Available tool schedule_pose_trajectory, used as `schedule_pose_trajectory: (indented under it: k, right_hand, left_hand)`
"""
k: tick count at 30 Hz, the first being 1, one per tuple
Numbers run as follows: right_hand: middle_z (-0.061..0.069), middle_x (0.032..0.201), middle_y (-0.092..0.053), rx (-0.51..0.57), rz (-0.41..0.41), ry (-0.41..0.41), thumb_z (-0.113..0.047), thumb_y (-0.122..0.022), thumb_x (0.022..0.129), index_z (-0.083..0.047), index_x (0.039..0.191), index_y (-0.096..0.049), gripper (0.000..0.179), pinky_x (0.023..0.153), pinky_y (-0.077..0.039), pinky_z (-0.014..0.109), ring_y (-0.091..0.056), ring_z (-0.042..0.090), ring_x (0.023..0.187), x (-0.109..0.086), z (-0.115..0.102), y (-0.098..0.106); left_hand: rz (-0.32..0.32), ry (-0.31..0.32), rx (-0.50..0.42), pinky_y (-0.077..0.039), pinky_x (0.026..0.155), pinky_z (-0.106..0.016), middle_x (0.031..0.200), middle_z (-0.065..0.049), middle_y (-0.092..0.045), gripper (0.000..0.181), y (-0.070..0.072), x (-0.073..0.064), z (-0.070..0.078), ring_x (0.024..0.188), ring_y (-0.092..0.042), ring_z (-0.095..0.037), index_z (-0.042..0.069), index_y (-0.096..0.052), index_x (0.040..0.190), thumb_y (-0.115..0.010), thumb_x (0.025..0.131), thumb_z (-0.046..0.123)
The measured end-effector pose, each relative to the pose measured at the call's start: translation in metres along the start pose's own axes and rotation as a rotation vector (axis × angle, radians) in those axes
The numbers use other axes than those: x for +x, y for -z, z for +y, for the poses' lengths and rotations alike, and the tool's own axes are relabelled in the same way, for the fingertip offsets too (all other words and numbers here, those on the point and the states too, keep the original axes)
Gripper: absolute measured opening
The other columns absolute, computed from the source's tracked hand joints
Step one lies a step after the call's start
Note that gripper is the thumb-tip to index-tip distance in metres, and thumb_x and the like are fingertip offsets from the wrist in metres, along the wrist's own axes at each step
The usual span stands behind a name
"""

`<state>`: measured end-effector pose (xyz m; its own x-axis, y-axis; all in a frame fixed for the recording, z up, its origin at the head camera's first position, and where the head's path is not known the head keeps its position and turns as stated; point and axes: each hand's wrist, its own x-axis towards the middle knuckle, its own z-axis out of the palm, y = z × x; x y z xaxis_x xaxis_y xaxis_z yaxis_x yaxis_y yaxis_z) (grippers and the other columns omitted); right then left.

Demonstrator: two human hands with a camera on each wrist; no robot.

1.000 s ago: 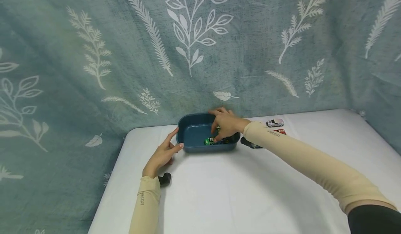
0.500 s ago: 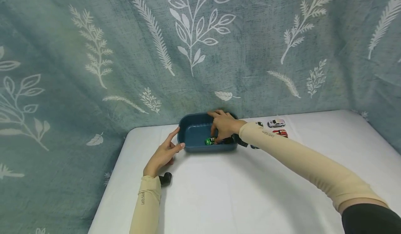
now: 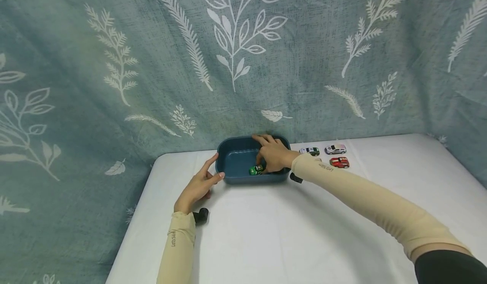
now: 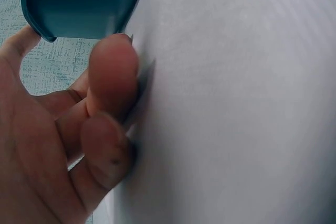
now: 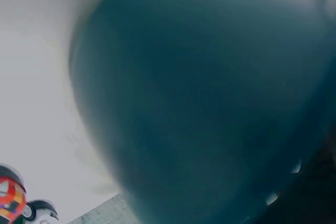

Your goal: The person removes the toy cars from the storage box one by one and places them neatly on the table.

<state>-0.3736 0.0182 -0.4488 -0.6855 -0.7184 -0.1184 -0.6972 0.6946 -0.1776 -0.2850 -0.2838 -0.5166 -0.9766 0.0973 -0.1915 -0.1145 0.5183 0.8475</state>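
Observation:
A blue rectangular bin (image 3: 237,179) stands at the back of the white table. My left hand (image 3: 196,189) rests its index fingertip and thumb tip on the bin's left end, spread apart; the left wrist view shows the index finger (image 4: 23,43) against the rim and two other fingertips hanging below. Inside the bin, my right hand (image 3: 274,154) pinches a small green toy car (image 3: 255,170) near the front wall, its upper fingers stretched to the back rim. Its fingers are hidden in the right wrist view, where the bin's outer wall (image 5: 173,103) fills most of the picture.
Right of the bin lie a white-and-green toy car (image 3: 310,151), a silver toy car (image 3: 335,149) and a red toy car (image 3: 339,162). A leaf-patterned curtain (image 3: 228,110) hangs right behind the table (image 3: 243,233). My right sleeve (image 3: 361,191) crosses the table's right side.
My right wrist and forearm have shifted slightly, uncovering the white-and-green and red cars. The dark cars inside the bin's right part are now hidden behind the hand. My left hand stays at the bin.

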Motion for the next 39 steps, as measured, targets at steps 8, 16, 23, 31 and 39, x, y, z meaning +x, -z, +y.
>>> schedule_pose_trajectory:
  k: [8,16,23,31,39]
  right_hand:
    - [0.016,0.179,-0.007,-0.015,0.004,-0.016,-0.034,-0.091,0.086,-0.025,0.101,-0.085,0.018,0.12,-0.03,0.07,-0.007,0.046,0.163,0.003,0.003,-0.011]
    - [0.02,0.176,-0.017,-0.006,-0.003,0.02,-0.037,-0.087,0.09,-0.022,0.105,-0.085,0.021,0.12,-0.03,0.068,-0.014,0.047,0.161,-0.002,0.004,0.003]
    - [0.016,0.161,-0.051,0.051,-0.033,0.046,-0.038,-0.078,0.098,-0.016,0.124,-0.08,0.034,0.119,-0.033,0.065,-0.03,0.042,0.156,-0.005,0.002,0.024]
    - [0.006,0.119,-0.078,0.055,-0.021,0.083,-0.032,-0.076,0.1,-0.008,0.132,-0.075,0.039,0.102,-0.046,0.055,-0.061,0.032,0.118,-0.027,0.003,0.048]
    - [0.01,0.109,-0.08,0.064,0.077,0.065,-0.021,-0.081,0.096,-0.002,0.129,-0.075,0.038,0.106,-0.045,0.061,-0.061,0.035,0.114,-0.061,0.035,0.072]
  left_hand:
    - [0.0,0.005,0.001,-0.044,0.053,-0.032,0.098,-0.011,-0.056,0.072,0.0,0.001,0.0,0.052,-0.05,-0.022,0.071,-0.028,0.154,-0.071,0.099,0.056]
    - [-0.001,-0.001,0.005,-0.045,0.054,-0.033,0.097,-0.011,-0.056,0.073,-0.001,0.001,0.001,0.052,-0.05,-0.022,0.069,-0.028,0.155,-0.072,0.098,0.056]
    - [0.004,-0.013,0.017,-0.046,0.055,-0.033,0.097,-0.011,-0.057,0.073,-0.001,0.0,0.001,0.053,-0.051,-0.022,0.069,-0.027,0.156,-0.071,0.099,0.057]
    - [0.009,-0.023,0.034,-0.048,0.057,-0.034,0.099,-0.012,-0.058,0.076,0.002,0.0,0.002,0.054,-0.052,-0.022,0.069,-0.026,0.156,-0.07,0.095,0.067]
    - [-0.008,-0.05,0.022,-0.05,0.057,-0.034,0.101,-0.014,-0.057,0.078,0.0,-0.001,-0.002,0.053,-0.05,-0.02,0.065,-0.025,0.159,-0.07,0.095,0.067]
